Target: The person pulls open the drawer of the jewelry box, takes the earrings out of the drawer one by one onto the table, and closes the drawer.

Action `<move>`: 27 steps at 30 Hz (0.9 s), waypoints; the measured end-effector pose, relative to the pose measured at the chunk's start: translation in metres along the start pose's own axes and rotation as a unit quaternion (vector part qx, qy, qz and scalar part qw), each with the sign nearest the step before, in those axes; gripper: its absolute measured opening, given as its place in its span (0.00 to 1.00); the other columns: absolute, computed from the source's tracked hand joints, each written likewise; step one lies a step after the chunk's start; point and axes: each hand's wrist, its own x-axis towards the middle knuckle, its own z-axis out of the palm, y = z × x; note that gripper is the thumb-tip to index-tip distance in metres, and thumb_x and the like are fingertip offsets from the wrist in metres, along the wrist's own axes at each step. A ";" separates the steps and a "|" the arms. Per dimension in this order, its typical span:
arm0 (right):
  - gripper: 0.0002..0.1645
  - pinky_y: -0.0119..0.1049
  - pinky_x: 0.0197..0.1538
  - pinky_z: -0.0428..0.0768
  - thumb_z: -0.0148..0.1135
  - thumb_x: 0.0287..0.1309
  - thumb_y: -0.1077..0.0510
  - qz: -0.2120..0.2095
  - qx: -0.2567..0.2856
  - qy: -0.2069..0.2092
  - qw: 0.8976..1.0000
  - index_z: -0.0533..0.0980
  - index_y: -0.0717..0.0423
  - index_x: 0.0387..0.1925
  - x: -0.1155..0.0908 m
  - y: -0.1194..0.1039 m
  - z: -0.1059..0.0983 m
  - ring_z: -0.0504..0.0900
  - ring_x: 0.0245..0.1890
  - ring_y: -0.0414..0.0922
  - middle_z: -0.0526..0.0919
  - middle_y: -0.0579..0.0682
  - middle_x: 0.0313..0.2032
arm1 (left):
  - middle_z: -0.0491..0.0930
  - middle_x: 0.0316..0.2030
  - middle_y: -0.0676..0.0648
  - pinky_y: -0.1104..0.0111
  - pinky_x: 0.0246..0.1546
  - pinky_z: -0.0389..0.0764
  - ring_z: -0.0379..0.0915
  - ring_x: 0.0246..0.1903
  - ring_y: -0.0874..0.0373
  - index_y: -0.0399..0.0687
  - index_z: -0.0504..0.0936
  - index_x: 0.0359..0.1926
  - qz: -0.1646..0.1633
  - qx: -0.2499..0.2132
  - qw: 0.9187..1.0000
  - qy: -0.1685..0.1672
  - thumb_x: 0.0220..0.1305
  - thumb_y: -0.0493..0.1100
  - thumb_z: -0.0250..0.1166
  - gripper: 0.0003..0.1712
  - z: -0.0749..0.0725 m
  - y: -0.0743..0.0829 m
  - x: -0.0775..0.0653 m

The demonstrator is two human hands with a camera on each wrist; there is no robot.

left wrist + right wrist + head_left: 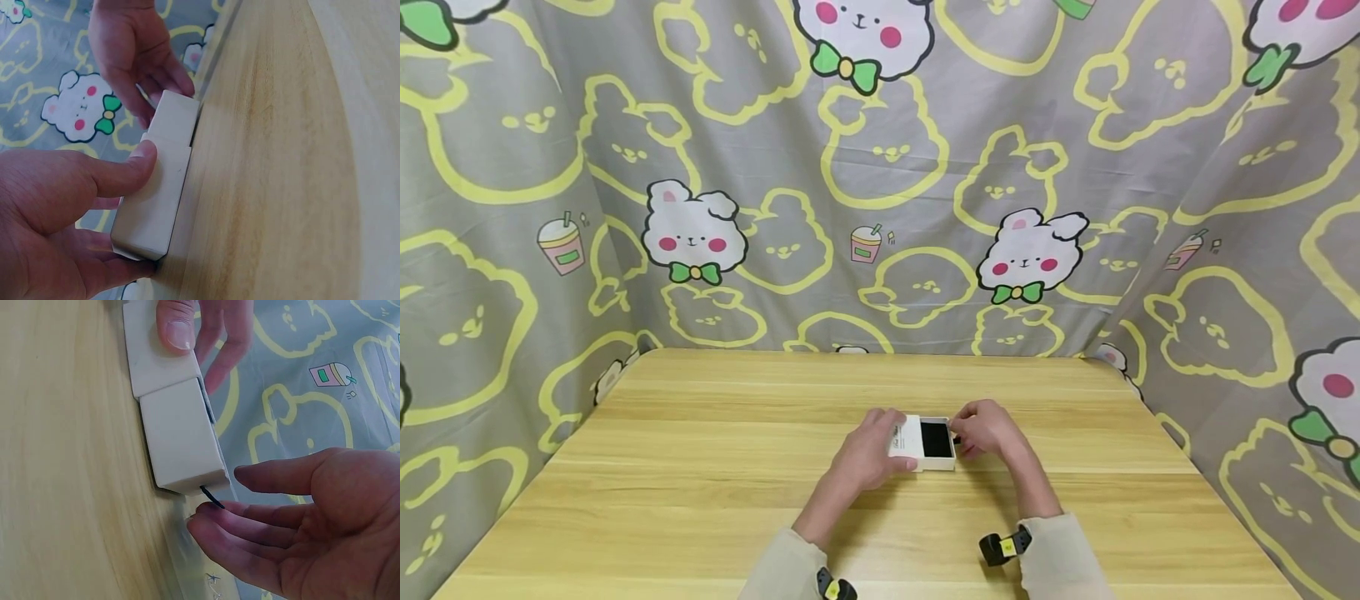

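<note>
A small white drawer box stands on the wooden table, its outer sleeve point(911, 437) printed with dark lettering. The inner tray point(938, 465) is slid partly out to the right and shows a black interior point(936, 440). My left hand point(868, 450) grips the sleeve, thumb on the near side and fingers round the far side. At the tray's right end is my right hand point(988, 427), thumb and fingers apart. From that end a short black ribbon tab point(213, 497) sticks out, its tip right at the right hand's fingers.
The wooden table point(700, 467) spreads around the box on all sides. Behind it and at both sides hangs a grey patterned curtain point(917, 208). Each wrist wears a black strapped device, such as the right one point(1003, 547), below the hand.
</note>
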 end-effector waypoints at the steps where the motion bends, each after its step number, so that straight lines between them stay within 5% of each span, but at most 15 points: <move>1: 0.13 0.44 0.34 0.87 0.61 0.67 0.61 -0.001 -0.002 0.000 1.000 0.81 0.70 0.43 0.000 0.000 0.001 0.86 0.27 0.50 0.86 0.62 0.34 | 0.75 0.59 0.41 0.56 0.45 0.78 0.73 0.41 0.53 0.46 0.74 0.64 0.000 0.001 1.000 0.000 0.55 0.49 0.78 0.38 0.000 0.000 0.000; 27: 0.09 0.45 0.33 0.87 0.59 0.65 0.69 0.003 0.014 -0.002 1.000 0.80 0.74 0.41 0.002 -0.001 0.008 0.86 0.26 0.49 0.83 0.60 0.32 | 0.75 0.59 0.40 0.55 0.47 0.79 0.74 0.43 0.50 0.46 0.75 0.64 0.002 0.005 1.000 -0.001 0.55 0.50 0.78 0.37 0.000 0.000 0.000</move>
